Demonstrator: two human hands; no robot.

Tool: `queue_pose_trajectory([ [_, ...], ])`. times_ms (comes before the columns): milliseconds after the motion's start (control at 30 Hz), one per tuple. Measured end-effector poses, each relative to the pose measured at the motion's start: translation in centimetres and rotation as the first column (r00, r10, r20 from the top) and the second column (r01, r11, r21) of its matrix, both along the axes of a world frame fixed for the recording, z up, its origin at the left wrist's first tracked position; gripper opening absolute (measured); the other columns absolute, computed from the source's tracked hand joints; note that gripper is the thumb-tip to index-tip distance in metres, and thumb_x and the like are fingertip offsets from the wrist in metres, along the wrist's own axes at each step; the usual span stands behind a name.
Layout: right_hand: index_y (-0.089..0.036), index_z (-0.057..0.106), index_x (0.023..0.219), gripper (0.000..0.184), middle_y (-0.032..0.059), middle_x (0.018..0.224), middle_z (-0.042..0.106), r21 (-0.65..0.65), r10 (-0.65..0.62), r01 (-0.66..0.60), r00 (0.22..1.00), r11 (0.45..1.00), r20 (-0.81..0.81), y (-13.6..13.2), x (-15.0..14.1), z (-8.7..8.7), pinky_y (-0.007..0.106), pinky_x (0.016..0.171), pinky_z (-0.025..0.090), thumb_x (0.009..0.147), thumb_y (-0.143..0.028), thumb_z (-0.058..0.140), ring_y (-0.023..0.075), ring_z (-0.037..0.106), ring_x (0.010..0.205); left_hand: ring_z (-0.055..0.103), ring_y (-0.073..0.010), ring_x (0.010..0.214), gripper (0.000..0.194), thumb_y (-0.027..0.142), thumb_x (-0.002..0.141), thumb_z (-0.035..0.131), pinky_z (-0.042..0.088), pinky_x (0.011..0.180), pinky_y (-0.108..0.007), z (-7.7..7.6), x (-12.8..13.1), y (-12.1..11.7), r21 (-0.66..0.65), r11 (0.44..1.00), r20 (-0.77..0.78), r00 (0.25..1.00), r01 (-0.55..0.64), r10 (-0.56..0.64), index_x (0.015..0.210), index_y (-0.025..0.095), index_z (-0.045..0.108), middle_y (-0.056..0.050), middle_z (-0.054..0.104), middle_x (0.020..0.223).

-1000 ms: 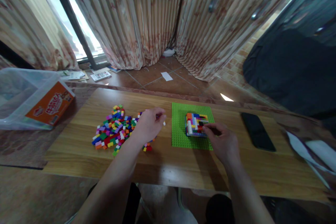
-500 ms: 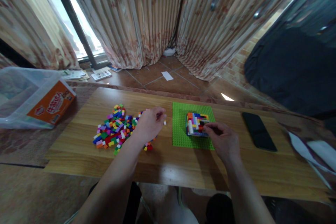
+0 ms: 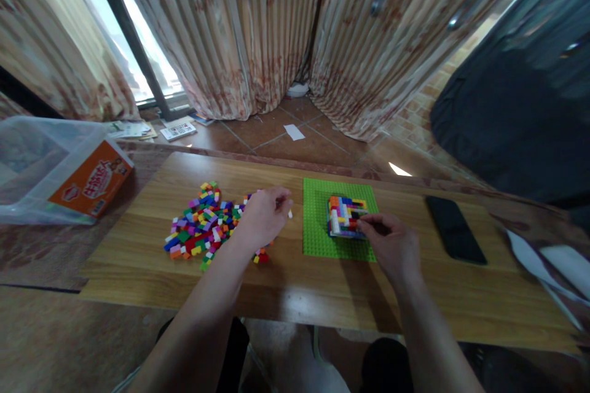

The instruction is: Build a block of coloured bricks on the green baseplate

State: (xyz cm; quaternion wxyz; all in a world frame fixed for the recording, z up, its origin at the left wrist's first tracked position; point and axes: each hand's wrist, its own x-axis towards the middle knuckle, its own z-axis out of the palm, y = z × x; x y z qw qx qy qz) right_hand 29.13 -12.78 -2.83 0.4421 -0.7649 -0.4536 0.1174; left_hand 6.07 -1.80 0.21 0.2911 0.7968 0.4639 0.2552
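Note:
A low block of stacked, many-coloured toy bricks [image 3: 341, 215] stands on a green studded baseplate [image 3: 316, 239]. At its right side is my right hand [image 3: 394, 242], thumb and fingertips pinched together on a toy brick that they mostly cover. My left hand [image 3: 265, 218] hovers over the right end of a loose pile of small toy bricks [image 3: 193, 230]. Its fingers are curled in, and whatever they may hold is hidden. Close to those fingertips a small white brick [image 3: 290, 214] lies on the wood.
The wooden table [image 3: 286, 288] carries a black phone [image 3: 454, 230] to the right of the baseplate. A clear plastic bin [image 3: 46, 166] with an orange label stands at the left. White items [image 3: 562, 264] lie at the far right. Curtains [image 3: 267, 43] hang beyond the table.
Both hands stay almost where they were, with the right fingertips still at the brick block. The view has shifted very slightly.

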Motion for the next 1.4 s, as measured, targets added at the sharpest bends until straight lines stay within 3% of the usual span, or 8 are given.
queue_pose_trajectory([
  [500, -0.018, 0.073, 0.075, 0.024, 0.0068, 0.077, 0.072, 0.009, 0.021, -0.021, 1.000, 1.000, -0.021, 0.1, -0.1, 0.0, 0.034, 0.068, 0.052, 0.074, -0.041, 0.067, 0.0200, 0.065, 0.070, 0.067, -0.0171, 0.074, 0.020, 0.020, 0.086, 0.052, 0.050, 0.070, -0.027, -0.2, -0.3, 0.3, -0.006, 1.000, 0.017, 1.000, -0.014, 0.014, 0.091, 0.017, 0.071, -0.005, 0.075, 0.083],
  [733, -0.016, 0.071, 0.084, 0.026, 0.0067, 0.078, 0.073, 0.195, -0.119, 0.131, 0.990, 0.972, -0.072, -0.3, -0.9, 0.7, 0.033, 0.065, 0.054, 0.079, -0.041, 0.065, 0.0193, 0.067, 0.068, 0.067, -0.0171, 0.076, 0.020, 0.020, 0.084, 0.053, 0.050, 0.070, -0.026, 0.2, -1.9, 1.3, 0.016, 0.989, 0.136, 0.980, -0.146, 0.142, 0.090, 0.016, 0.072, -0.005, 0.074, 0.082],
  [800, -0.017, 0.071, 0.085, 0.024, 0.0062, 0.080, 0.072, 0.244, -0.070, 0.072, 0.997, 0.967, -0.016, -0.4, -2.3, 0.9, 0.032, 0.066, 0.054, 0.082, -0.040, 0.064, 0.0185, 0.066, 0.069, 0.067, -0.0163, 0.075, 0.020, 0.022, 0.084, 0.055, 0.051, 0.070, -0.026, 0.1, -2.4, 1.7, 0.011, 0.979, 0.197, 0.961, -0.202, 0.196, 0.093, 0.016, 0.072, -0.005, 0.075, 0.084],
  [867, -0.019, 0.071, 0.084, 0.020, 0.0052, 0.082, 0.072, 0.246, 0.056, -0.071, 0.996, 0.967, 0.070, -0.4, -4.1, 1.0, 0.032, 0.068, 0.053, 0.085, -0.037, 0.062, 0.0176, 0.066, 0.072, 0.068, -0.0154, 0.074, 0.021, 0.023, 0.084, 0.056, 0.052, 0.069, -0.025, -0.1, -2.8, 1.9, -0.013, 0.967, 0.267, 0.931, -0.255, 0.249, 0.095, 0.016, 0.072, -0.004, 0.075, 0.084],
  [967, -0.021, 0.070, 0.085, 0.017, 0.0044, 0.084, 0.072, 0.167, 0.299, -0.321, 0.943, 0.932, 0.144, -0.4, -7.1, 0.8, 0.031, 0.072, 0.052, 0.090, -0.031, 0.057, 0.0169, 0.066, 0.076, 0.068, -0.0150, 0.073, 0.022, 0.024, 0.084, 0.056, 0.053, 0.068, -0.025, -0.3, -3.2, 2.2, -0.045, 0.953, 0.318, 0.900, -0.300, 0.298, 0.097, 0.016, 0.072, -0.004, 0.075, 0.082],
  [1067, -0.021, 0.070, 0.091, 0.016, 0.0050, 0.089, 0.071, 0.090, 0.454, -0.470, 0.878, 0.878, 0.154, -0.1, -9.5, 0.3, 0.031, 0.074, 0.052, 0.091, -0.024, 0.054, 0.0173, 0.066, 0.082, 0.068, -0.0151, 0.075, 0.023, 0.022, 0.083, 0.056, 0.053, 0.069, -0.024, -0.4, -3.4, 2.3, -0.054, 0.949, 0.327, 0.892, -0.312, 0.312, 0.097, 0.015, 0.073, -0.005, 0.075, 0.084],
  [1233, -0.023, 0.069, 0.099, 0.018, 0.0056, 0.094, 0.069, 0.004, 0.585, -0.595, 0.791, 0.804, 0.178, 0.2, -11.4, -1.0, 0.031, 0.076, 0.052, 0.092, -0.020, 0.053, 0.0183, 0.064, 0.087, 0.067, -0.0147, 0.075, 0.022, 0.021, 0.083, 0.056, 0.053, 0.068, -0.024, 0.0, -3.5, 2.3, -0.054, 0.947, 0.334, 0.888, -0.315, 0.315, 0.095, 0.015, 0.073, -0.005, 0.075, 0.085],
  [1400, -0.022, 0.069, 0.106, 0.021, 0.0078, 0.105, 0.067, -0.028, 0.603, -0.615, 0.762, 0.788, 0.236, 0.8, -12.7, -1.9, 0.033, 0.079, 0.053, 0.091, -0.020, 0.056, 0.0197, 0.063, 0.092, 0.068, -0.0150, 0.075, 0.022, 0.021, 0.084, 0.056, 0.053, 0.068, -0.024, 0.3, -3.7, 2.2, -0.066, 0.944, 0.325, 0.887, -0.323, 0.326, 0.095, 0.015, 0.073, -0.005, 0.075, 0.085],
])
